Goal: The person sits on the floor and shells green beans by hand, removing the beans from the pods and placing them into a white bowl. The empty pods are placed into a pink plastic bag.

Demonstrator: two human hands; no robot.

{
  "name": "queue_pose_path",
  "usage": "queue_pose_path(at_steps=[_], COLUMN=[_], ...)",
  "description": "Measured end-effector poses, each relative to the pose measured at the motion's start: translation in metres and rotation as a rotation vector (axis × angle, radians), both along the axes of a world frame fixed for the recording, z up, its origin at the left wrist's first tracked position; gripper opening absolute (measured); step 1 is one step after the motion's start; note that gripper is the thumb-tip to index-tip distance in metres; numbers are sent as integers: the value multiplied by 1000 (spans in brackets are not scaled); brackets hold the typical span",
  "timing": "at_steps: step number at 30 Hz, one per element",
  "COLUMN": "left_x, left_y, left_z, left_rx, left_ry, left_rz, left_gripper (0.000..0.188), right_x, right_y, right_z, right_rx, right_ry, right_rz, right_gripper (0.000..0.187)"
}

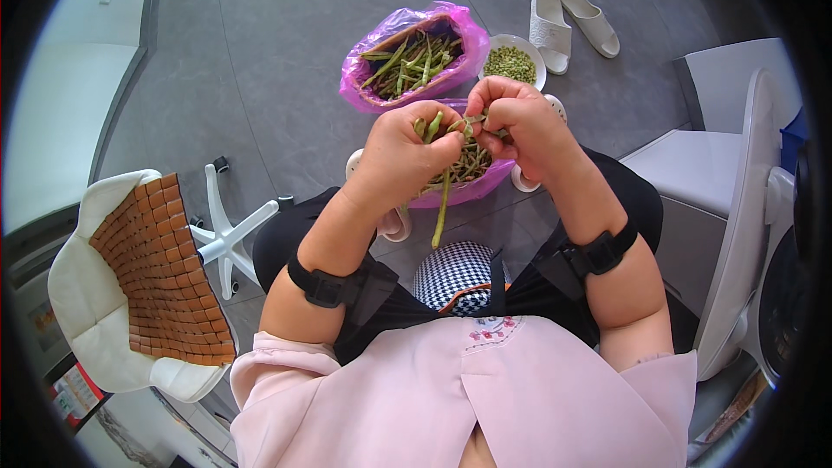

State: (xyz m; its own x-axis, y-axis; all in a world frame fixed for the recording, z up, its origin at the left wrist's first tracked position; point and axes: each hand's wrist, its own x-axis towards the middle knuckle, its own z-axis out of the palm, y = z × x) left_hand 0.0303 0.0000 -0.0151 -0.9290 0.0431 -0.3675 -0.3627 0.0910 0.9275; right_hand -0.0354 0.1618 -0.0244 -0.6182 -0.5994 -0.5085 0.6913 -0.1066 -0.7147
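My left hand (pixel 394 152) is closed round several green bean pods (pixel 441 212), one of them hanging down well below the fingers. My right hand (pixel 530 126) pinches the end of a pod right beside the left fingertips. That pod looks split, but its inside is too small to make out. Under both hands sits a purple plastic bag (pixel 490 185) with pod pieces (pixel 472 166) in it, partly hidden by the hands. Beyond it stands another purple bag (pixel 355 78) full of whole pods (pixel 416 61). A white bowl (pixel 541 78) of shelled green beans (pixel 510 64) is on its right.
A checked black-and-white seat (pixel 459 269) shows between my knees. White slippers (pixel 551 30) lie on the grey tiled floor (pixel 286 52) at the far right. On the left is a white swivel chair (pixel 95 269) with a brown mat; white furniture (pixel 685 169) stands at the right.
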Motion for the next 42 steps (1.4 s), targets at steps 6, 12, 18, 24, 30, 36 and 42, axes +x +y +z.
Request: queue_pose_path(at_steps=[6,12,18,24,30,36,42], left_x=[-2,-3,2,1,-5,-5,-5], left_y=[-6,-6,-1,-5,-13,-9,-6], left_z=[11,18,9,4,13,14,11], left_rx=[-2,84,54,-37,90,176,207], left_ry=[-77,-31,60,95,-11,-110,-181], left_rz=[36,115,39,-13,30,75,77], left_gripper=[15,13,19,29,49,39,18], right_x=[0,3,16,15,14,15,12], right_y=[-2,1,-12,-16,-11,-10,-10], right_z=[5,-4,-11,-13,-4,-9,-8], right_rx=[38,-160,-284,-214,-208,-173,-201], right_ry=[-5,-120,-324,-281,-106,-10,7], right_rz=[-35,-9,-66,-128,-85,-162,-228], right_gripper=[17,19,22,26,20,10,9])
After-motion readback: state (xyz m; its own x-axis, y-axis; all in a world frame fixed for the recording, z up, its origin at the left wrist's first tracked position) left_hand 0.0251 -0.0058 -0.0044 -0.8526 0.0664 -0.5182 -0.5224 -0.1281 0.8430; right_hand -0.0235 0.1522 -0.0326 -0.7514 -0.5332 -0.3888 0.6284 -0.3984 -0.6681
